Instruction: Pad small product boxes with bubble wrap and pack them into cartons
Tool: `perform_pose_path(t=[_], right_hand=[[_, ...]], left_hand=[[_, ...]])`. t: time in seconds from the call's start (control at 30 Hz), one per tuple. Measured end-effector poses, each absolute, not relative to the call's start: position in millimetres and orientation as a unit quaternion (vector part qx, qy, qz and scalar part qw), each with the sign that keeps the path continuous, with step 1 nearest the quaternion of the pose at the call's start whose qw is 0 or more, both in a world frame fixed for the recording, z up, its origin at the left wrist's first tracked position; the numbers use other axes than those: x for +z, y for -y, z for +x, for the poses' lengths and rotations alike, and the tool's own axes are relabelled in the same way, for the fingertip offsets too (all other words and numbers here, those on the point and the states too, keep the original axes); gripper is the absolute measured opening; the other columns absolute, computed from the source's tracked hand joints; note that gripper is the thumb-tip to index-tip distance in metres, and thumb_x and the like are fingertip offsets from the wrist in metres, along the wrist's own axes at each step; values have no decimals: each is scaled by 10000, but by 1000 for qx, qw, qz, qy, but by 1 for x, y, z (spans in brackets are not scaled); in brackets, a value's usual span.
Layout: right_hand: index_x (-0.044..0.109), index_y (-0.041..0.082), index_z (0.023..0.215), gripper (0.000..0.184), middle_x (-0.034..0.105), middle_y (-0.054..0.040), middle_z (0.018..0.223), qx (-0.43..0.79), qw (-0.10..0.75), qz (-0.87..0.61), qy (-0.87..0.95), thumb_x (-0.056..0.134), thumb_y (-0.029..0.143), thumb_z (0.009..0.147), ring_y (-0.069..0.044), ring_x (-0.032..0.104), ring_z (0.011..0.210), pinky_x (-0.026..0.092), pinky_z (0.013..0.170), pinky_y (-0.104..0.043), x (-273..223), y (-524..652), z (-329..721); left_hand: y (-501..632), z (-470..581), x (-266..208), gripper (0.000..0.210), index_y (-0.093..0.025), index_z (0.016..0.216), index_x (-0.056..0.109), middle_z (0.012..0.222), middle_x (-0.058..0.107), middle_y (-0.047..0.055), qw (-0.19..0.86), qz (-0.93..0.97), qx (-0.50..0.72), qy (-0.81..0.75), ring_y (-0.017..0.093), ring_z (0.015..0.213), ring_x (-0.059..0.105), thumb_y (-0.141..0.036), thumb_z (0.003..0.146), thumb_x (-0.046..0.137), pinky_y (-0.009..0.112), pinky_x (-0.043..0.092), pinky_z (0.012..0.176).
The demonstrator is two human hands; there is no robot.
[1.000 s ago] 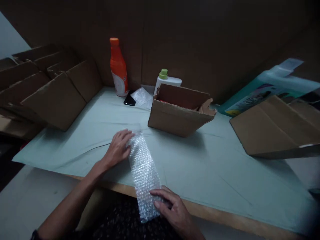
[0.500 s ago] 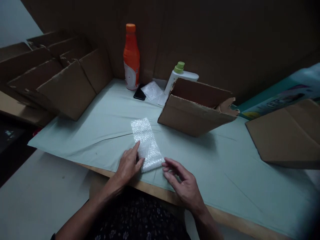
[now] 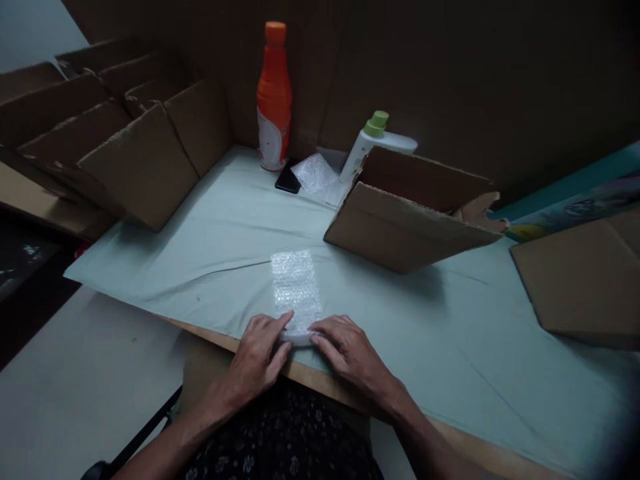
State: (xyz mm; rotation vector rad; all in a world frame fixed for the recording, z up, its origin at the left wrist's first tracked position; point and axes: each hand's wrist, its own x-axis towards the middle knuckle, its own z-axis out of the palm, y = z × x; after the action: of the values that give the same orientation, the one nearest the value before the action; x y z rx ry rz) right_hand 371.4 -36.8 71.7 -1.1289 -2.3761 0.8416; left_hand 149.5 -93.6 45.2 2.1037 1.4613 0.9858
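A strip of clear bubble wrap (image 3: pixel 296 283) lies on the pale green cloth, its long side running away from me. The near end is folded over into a thicker edge close to the table's front. At the left end of that fold, my left hand (image 3: pixel 259 350) grips it between thumb and fingers. My right hand (image 3: pixel 345 348) pinches the right end the same way, thumb below and fingers on top. Whether anything lies inside the fold, I cannot tell.
An open cardboard box (image 3: pixel 405 230) stands right of centre, with a divided cardboard box (image 3: pixel 145 167) at left and another carton (image 3: pixel 580 280) at right. Behind are an orange bottle (image 3: pixel 274 100), a white bottle with green cap (image 3: pixel 373 143), a black phone-like object (image 3: pixel 288 181) and a bubble wrap piece (image 3: pixel 315 172).
The strip has turned to lie straighter in front of me. My right hand has moved left onto its near end, and my left hand now grips the fold. The view has shifted slightly.
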Motion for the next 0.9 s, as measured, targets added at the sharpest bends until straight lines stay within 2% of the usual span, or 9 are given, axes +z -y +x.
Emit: perform_pose_path(t=[0.13, 0.2, 0.3, 0.37, 0.43, 0.53, 0.7, 0.83, 0.9], right_hand=[[670, 200, 1163, 224, 729, -107, 1122, 173, 290, -451, 826, 603, 291, 969, -260, 648, 1063, 502, 914, -434, 64, 47, 374], [661, 203, 1197, 253, 712, -117, 1180, 124, 292, -428, 846, 613, 268, 957, -279, 624, 1132, 486, 943, -460, 58, 52, 374], [674, 210, 1203, 267, 695, -115, 1273, 116, 235, -378, 888, 599, 193, 947, -298, 578, 1245, 463, 991, -488, 53, 52, 370], [692, 207, 1176, 254, 720, -108, 1233, 131, 224, -372, 891, 571, 157, 958, -295, 582, 1247, 457, 1002, -495, 54, 49, 366], [707, 204, 1134, 225, 755, -91, 1114, 178, 230, -377, 879, 551, 165, 977, -268, 634, 1140, 477, 972, -473, 58, 45, 365], [706, 233, 1144, 221, 762, -62, 1031, 260, 213, -384, 860, 543, 222, 995, -230, 671, 988, 508, 919, -440, 65, 46, 368], [669, 225, 1231, 273, 708, -119, 1192, 139, 261, -422, 857, 551, 265, 988, -278, 623, 1113, 494, 941, -473, 65, 56, 369], [673, 189, 1204, 271, 677, -152, 1266, 89, 200, -382, 898, 596, 210, 945, -314, 581, 1184, 465, 975, -507, 59, 48, 358], [682, 191, 1187, 256, 698, -142, 1234, 100, 186, -382, 900, 580, 189, 952, -306, 594, 1170, 463, 977, -504, 56, 36, 353]], left_hand=[[85, 155, 35, 442, -178, 1403, 501, 872, 659, 54, 165, 730, 318, -582, 227, 836, 591, -209, 965, 548, 382, 495, 789], [80, 155, 34, 405, -178, 1365, 538, 965, 671, 84, 139, 729, 302, -598, 248, 913, 608, -214, 962, 546, 414, 497, 836], [79, 152, 36, 410, -205, 1358, 546, 1252, 619, 140, 115, 728, 328, -591, 287, 1149, 579, -252, 952, 581, 465, 484, 964], [84, 149, 38, 433, -224, 1363, 543, 1311, 602, 137, 118, 747, 343, -558, 297, 1220, 548, -259, 938, 614, 496, 450, 1035], [91, 147, 41, 424, -234, 1360, 541, 1210, 660, 108, 139, 766, 347, -523, 275, 1163, 575, -210, 941, 596, 507, 433, 1053], [98, 146, 44, 409, -228, 1363, 538, 1041, 697, 81, 190, 755, 358, -516, 241, 1014, 615, -168, 958, 534, 463, 487, 955], [74, 146, 39, 340, -194, 1295, 610, 895, 688, 70, 173, 734, 337, -563, 230, 867, 608, -235, 967, 530, 405, 506, 829], [48, 142, 36, 318, -167, 1244, 638, 953, 706, 96, 130, 724, 300, -608, 258, 917, 615, -265, 949, 571, 448, 493, 881], [48, 140, 39, 320, -168, 1225, 644, 980, 695, 99, 161, 689, 330, -625, 258, 940, 620, -300, 940, 586, 455, 502, 889]])
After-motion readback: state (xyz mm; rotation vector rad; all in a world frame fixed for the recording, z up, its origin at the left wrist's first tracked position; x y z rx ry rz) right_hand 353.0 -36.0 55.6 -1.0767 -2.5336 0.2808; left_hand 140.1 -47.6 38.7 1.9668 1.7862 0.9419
